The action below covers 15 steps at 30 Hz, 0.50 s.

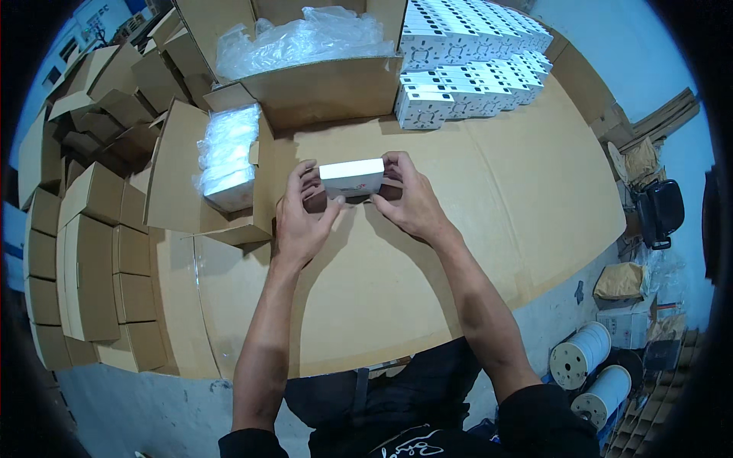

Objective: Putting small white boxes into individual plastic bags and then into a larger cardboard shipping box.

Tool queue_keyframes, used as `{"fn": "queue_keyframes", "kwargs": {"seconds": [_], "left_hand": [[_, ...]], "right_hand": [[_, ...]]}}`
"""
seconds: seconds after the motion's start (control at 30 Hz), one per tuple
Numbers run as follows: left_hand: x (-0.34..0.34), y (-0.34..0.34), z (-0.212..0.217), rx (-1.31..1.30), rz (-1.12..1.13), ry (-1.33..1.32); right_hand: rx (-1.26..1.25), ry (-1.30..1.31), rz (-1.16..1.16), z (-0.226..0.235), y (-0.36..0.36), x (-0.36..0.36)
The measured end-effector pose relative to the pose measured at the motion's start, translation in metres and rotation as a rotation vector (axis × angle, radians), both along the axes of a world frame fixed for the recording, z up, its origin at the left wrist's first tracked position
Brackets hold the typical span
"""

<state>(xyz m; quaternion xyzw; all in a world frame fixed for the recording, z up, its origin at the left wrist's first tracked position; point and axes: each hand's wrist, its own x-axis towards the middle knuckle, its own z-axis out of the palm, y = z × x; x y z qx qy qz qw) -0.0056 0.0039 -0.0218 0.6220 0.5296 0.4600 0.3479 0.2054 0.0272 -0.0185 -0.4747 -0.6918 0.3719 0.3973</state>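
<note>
White box (351, 182) is mid-tabletop (550, 206), roughly halfway between near and far edges. Can't tell if its base touches down or is just clear.

Left hand (304, 212) has the left end, right hand (412, 200) the right. Fingers curled round behind, thumbs at the lower front corners. Grip force: can't tell.

Main risk is an uneven hold. If one hand lets up first, box likely pivots on the other thumb and a corner hits the tabletop. Squeezing hard end to end could crush the corners, if the walls are thin card. Contents not visible.

Small carton (177, 179) by the left edge, flaps open, wrapped packs (229, 159) inside. Its right flap is near the left hand, so a leftward swing could snag it and shift the carton. Loose wrap could also catch on a flap.

Far edge: big carton (324, 93) with film (305, 38) heaped above its front flap; a bump could spill some. Right of it, box stack (427, 108), no strap visible, so a knock to the front row could skew the layers. Right hand is nearer that one.
</note>
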Motion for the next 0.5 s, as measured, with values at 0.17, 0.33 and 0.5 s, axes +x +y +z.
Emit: {"fn": "queue_keyframes", "kwargs": {"seconds": [0.17, 0.33, 0.5], "left_hand": [[-0.004, -0.009, 0.013, 0.244, 0.104, 0.062], [0.006, 0.002, 0.05, 0.508, 0.225, 0.093], [0.019, 0.1, 0.12, 0.49, 0.298, 0.074]], "right_hand": [[0.14, -0.136, 0.011, -0.004, 0.001, 0.008], [0.144, -0.111, -0.081, -0.013, 0.007, 0.006], [0.163, -0.039, -0.208, -0.014, 0.01, 0.004]]}}
